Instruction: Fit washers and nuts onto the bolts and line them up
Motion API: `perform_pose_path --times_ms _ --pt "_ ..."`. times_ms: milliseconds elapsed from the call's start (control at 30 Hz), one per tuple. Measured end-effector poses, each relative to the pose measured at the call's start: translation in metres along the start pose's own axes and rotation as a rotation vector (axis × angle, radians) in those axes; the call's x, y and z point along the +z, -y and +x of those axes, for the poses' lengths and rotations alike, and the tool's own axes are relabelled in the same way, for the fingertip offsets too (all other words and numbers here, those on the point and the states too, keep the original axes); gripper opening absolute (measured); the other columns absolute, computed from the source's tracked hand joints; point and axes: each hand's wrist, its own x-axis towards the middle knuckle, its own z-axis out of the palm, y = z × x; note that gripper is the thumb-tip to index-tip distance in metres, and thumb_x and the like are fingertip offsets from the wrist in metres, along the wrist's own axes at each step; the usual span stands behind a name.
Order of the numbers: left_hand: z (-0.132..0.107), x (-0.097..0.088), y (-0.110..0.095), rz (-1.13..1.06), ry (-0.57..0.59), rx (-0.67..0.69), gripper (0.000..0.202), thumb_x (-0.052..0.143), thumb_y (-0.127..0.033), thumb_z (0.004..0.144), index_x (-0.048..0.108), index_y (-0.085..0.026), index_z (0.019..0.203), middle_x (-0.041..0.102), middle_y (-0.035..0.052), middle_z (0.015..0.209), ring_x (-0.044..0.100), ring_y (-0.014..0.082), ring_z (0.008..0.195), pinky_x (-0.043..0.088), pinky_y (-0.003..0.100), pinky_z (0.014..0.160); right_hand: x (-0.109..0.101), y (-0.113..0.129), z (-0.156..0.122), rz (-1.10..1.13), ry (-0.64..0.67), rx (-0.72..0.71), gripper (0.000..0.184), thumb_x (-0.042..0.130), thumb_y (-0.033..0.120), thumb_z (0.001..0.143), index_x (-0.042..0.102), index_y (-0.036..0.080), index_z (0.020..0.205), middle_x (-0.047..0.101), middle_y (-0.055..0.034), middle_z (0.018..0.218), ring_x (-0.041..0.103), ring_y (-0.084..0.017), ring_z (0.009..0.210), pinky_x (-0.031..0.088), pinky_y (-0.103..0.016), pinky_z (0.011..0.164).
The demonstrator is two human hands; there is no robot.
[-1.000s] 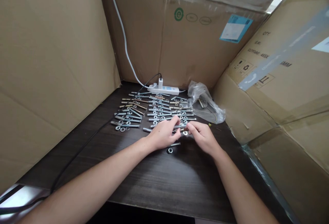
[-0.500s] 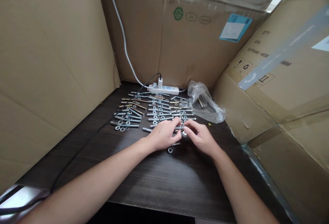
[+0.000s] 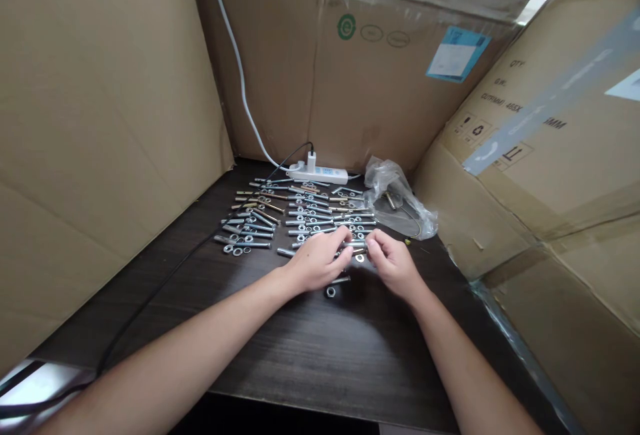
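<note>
My left hand [image 3: 319, 260] is closed in a pinch on a silvery metal bolt [image 3: 357, 244], which shows in the gap between my hands. The fingers of my right hand [image 3: 393, 263] are curled around the bolt's right end and hide it. Just below the gap lies a flat washer [image 3: 360, 258]. On the near side of my left hand are a hex nut [image 3: 331, 292] and a short piece of another bolt [image 3: 342, 280]. A metal sleeve [image 3: 285, 252] pokes out to the left of that hand.
Rows of bolts, sleeves, nuts and washers [image 3: 257, 230] cover the dark tabletop [image 3: 320, 348] beyond my hands. Behind them sit a white power strip [image 3: 327, 175] and a clear plastic bag [image 3: 423, 218]. A black cable [image 3: 165, 282] crosses the left side. Cardboard boxes [image 3: 280, 62] wall in three sides.
My right hand has shifted slightly to the right, and its fingers have curled in more. More of the bolt and the washer now shows between the hands. My left hand has barely moved.
</note>
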Motion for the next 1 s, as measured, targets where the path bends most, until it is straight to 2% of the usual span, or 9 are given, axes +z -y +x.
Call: perform_pose_path --times_ms 100,167,300,533,767,867,1000 --pt "0.000 -0.001 0.001 0.014 -0.003 -0.030 0.024 0.030 -0.030 0.096 0.048 -0.019 0.084 0.056 -0.0005 0.074 0.053 0.0146 0.070 0.037 0.026 0.066 -0.002 -0.006 0.001 0.017 -0.101 0.020 0.027 0.038 0.036 0.092 0.044 0.020 0.070 0.042 0.0039 0.056 0.040 -0.011 0.052 0.029 -0.024 0.052" --pt "0.001 -0.001 0.001 0.014 0.007 -0.034 0.027 0.028 -0.031 0.096 0.048 -0.019 0.082 0.055 -0.0006 0.072 0.052 0.0142 0.069 0.037 0.026 0.066 -0.002 -0.008 0.001 0.017 -0.123 0.029 0.028 0.037 0.037 0.092 0.045 0.020 0.071 0.043 0.0038 0.056 0.040 -0.012 0.052 0.029 -0.024 0.052" --pt "0.001 0.001 0.001 -0.017 0.007 -0.011 0.025 0.029 -0.031 0.096 0.047 -0.019 0.084 0.055 -0.0004 0.075 0.051 0.0140 0.070 0.037 0.025 0.066 -0.003 -0.010 0.001 -0.010 -0.129 0.026 0.032 0.035 0.037 0.094 0.044 0.019 0.068 0.043 0.0033 0.055 0.040 -0.012 0.052 0.029 -0.024 0.052" --pt "0.003 0.000 0.001 -0.045 0.013 0.023 0.022 0.033 -0.031 0.096 0.047 -0.019 0.084 0.055 0.0003 0.078 0.051 0.0144 0.072 0.038 0.025 0.066 -0.004 -0.011 0.002 0.019 -0.165 0.039 0.044 0.034 0.046 0.094 0.035 0.019 0.058 0.036 0.0030 0.053 0.034 -0.011 0.051 0.026 -0.024 0.049" --pt "0.003 -0.001 0.001 -0.024 0.021 0.026 0.022 0.034 -0.032 0.095 0.050 -0.018 0.086 0.057 0.0025 0.082 0.053 0.0159 0.076 0.039 0.026 0.068 -0.002 -0.012 0.003 0.153 -0.140 0.170 0.053 0.037 0.058 0.089 0.032 0.020 0.052 0.033 0.0028 0.048 0.029 -0.010 0.046 0.024 -0.024 0.045" --pt "0.003 0.000 0.001 0.009 0.017 0.043 0.022 0.035 -0.031 0.095 0.050 -0.019 0.086 0.059 0.0022 0.084 0.054 0.0158 0.077 0.039 0.027 0.070 -0.001 -0.013 0.004 0.233 -0.147 0.202 0.052 0.039 0.060 0.088 0.033 0.020 0.055 0.032 0.0034 0.049 0.029 -0.010 0.045 0.024 -0.024 0.042" --pt "0.002 0.001 0.001 0.065 0.019 0.034 0.022 0.035 -0.031 0.095 0.051 -0.019 0.085 0.060 0.0012 0.081 0.054 0.0161 0.075 0.038 0.027 0.070 0.000 -0.009 0.003 0.335 -0.135 0.162 0.041 0.041 0.054 0.089 0.043 0.020 0.067 0.040 0.0029 0.057 0.036 -0.010 0.049 0.030 -0.022 0.043"
